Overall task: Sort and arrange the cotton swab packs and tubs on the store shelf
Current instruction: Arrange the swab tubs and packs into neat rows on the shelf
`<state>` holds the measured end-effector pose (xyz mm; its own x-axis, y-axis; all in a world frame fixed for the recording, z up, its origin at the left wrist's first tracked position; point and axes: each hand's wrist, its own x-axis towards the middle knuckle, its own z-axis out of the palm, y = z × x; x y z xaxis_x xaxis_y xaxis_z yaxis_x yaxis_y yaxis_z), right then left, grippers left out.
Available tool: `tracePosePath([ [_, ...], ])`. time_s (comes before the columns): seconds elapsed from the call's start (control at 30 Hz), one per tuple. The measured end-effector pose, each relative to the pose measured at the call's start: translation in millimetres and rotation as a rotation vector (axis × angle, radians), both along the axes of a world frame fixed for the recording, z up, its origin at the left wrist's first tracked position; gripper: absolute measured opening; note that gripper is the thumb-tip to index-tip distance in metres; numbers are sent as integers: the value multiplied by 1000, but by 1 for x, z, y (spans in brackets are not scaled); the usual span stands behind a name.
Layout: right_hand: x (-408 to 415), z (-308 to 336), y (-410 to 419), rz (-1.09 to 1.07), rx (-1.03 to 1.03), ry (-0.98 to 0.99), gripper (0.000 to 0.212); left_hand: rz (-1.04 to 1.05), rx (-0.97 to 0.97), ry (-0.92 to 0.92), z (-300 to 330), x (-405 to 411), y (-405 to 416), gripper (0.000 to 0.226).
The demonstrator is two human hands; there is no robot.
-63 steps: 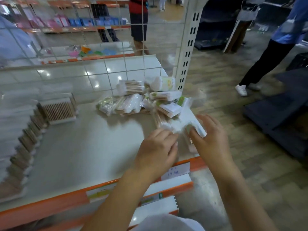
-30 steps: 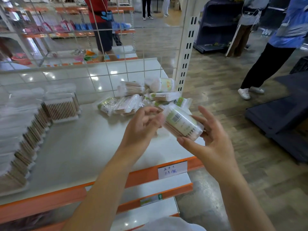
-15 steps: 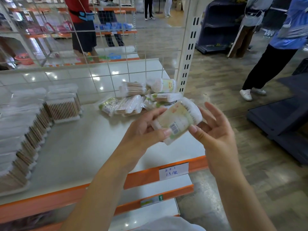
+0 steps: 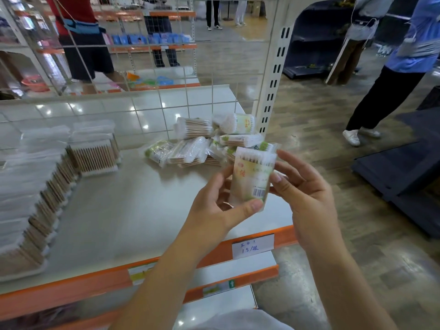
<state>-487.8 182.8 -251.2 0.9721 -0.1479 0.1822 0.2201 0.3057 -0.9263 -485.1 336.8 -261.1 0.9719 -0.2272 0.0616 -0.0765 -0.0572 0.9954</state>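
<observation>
Left hand (image 4: 214, 206) and right hand (image 4: 307, 196) both grip one upright tub (image 4: 252, 177) above the shelf (image 4: 123, 210) front, near the loose pile of packs (image 4: 202, 144).

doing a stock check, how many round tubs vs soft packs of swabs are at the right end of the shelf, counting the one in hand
Round tubs: 2, one held and one on the heap.
Soft packs: about 6 that can be told apart; the heap overlaps.
Total: about 8.
</observation>
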Motion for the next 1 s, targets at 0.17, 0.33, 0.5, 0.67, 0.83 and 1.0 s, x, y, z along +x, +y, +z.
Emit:
tracePosePath([
  [0.17, -2, -2, 11, 87, -73, 12, 51, 71, 65, -16, -6, -5, 9, 58],
  [0.33, 0, -7, 27, 108, -150, 30, 74, 119, 188, -85, -4, -9, 20, 51],
  [0.5, -3, -9, 48, 58, -251, -6, 61, 144, 314, -138, -7, -12, 36, 57],
  [0.67, -8, -5, 74, -4, -390, -52, 61, 169, 502, -173, -11, -15, 63, 69],
  [0.83, -8, -1, 101, -53, -471, -70, 63, 191, 638, -194, -4, -22, 103, 71],
  [1.0, -9, 1, 138, -46, -489, -120, 64, 268, 716, -238, 2, -28, 149, 67],
])
